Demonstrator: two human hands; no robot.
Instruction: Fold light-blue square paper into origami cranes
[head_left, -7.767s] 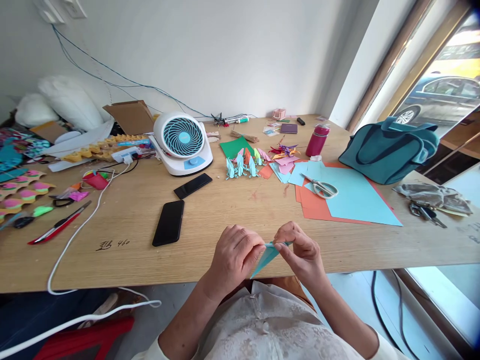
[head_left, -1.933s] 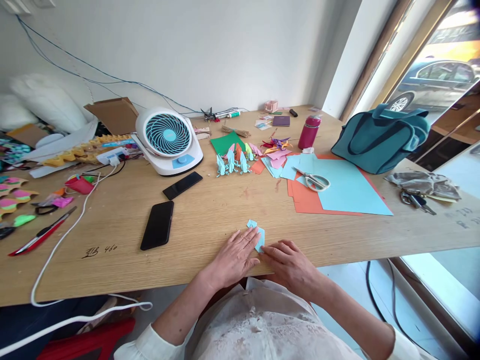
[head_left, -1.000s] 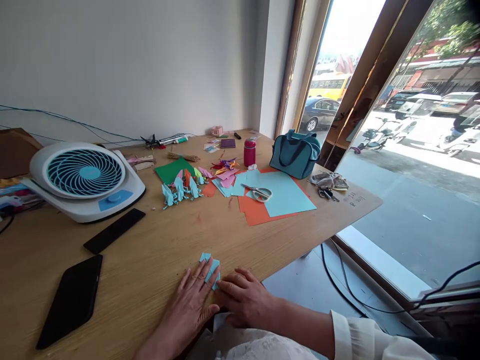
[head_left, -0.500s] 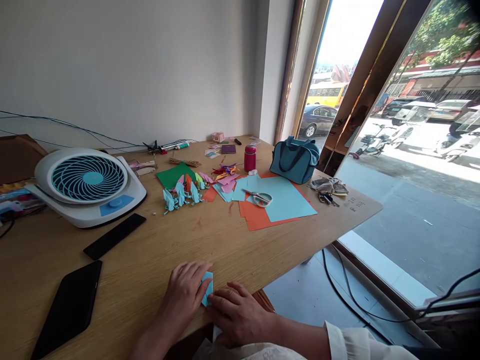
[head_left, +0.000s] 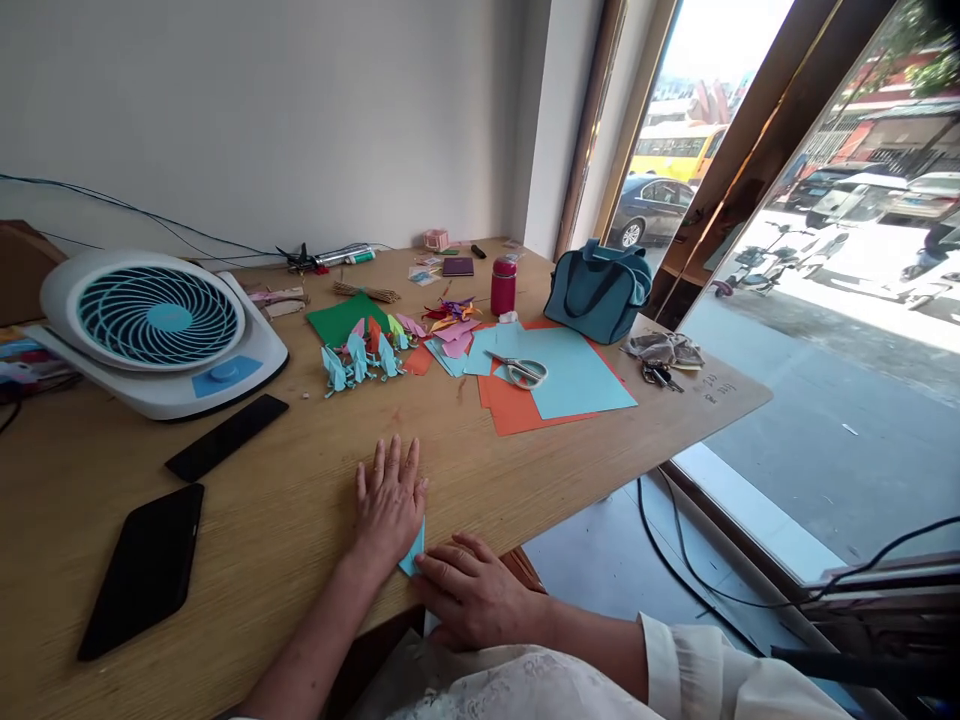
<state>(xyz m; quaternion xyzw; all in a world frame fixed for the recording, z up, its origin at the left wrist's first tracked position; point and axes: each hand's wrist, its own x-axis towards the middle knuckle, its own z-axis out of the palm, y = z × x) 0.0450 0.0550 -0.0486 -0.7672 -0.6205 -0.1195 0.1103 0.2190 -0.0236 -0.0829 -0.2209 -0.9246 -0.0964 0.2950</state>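
Note:
A small folded piece of light-blue paper (head_left: 412,556) lies close to the table's near edge, mostly covered. My left hand (head_left: 390,508) presses flat over its upper part, fingers stretched out and a little spread. At the paper's near corner, my right hand (head_left: 472,592) has its fingers curled and holds it, fingertips on the edge; its thumb is hidden. Beyond the hands stand several folded paper cranes (head_left: 360,362), light blue in front with pink, orange and green ones behind. Scissors (head_left: 525,372) rest on light-blue sheets (head_left: 581,385) over orange paper (head_left: 514,418).
A white fan (head_left: 157,325) stands at left on the wooden table (head_left: 300,530), with a black phone (head_left: 142,570) and a black slab (head_left: 227,437) before it. Farther back are green paper (head_left: 345,318), a magenta bottle (head_left: 504,286), a teal bag (head_left: 600,292) and keys (head_left: 661,377).
My left hand has gone from gripping the paper with bent fingers to lying flat over it, fingers extended forward. My right hand stays at the near corner. The view has tilted slightly downward.

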